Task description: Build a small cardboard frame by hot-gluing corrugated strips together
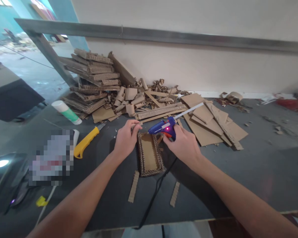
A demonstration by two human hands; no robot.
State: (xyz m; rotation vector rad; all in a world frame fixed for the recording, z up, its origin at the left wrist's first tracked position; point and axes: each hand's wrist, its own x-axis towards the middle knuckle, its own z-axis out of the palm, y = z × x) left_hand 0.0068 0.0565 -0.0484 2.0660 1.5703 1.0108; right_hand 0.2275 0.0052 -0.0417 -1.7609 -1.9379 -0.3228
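Observation:
A blue hot glue gun (162, 126) is gripped in my right hand (185, 143); its red light is lit and a glue stick (188, 110) sticks out of its back. The nozzle points left, over the far end of a small cardboard box (151, 173) with corrugated walls. At that box's far left corner, my left hand (126, 138) is closed with thumb and fingers pinched on a small cardboard strip, mostly hidden by the fingers. Two loose corrugated strips, a left one (133, 186) and a right one (174, 194), lie nearer to me.
A yellow utility knife (88, 141) and a white-green bottle (66, 112) lie to the left. Behind them rises a stack of cardboard pieces (96, 69), beside cardboard scraps (131, 96). Flat cardboard sheets (203, 129) lie right of the glue gun. A black cord (155, 191) crosses the table's front.

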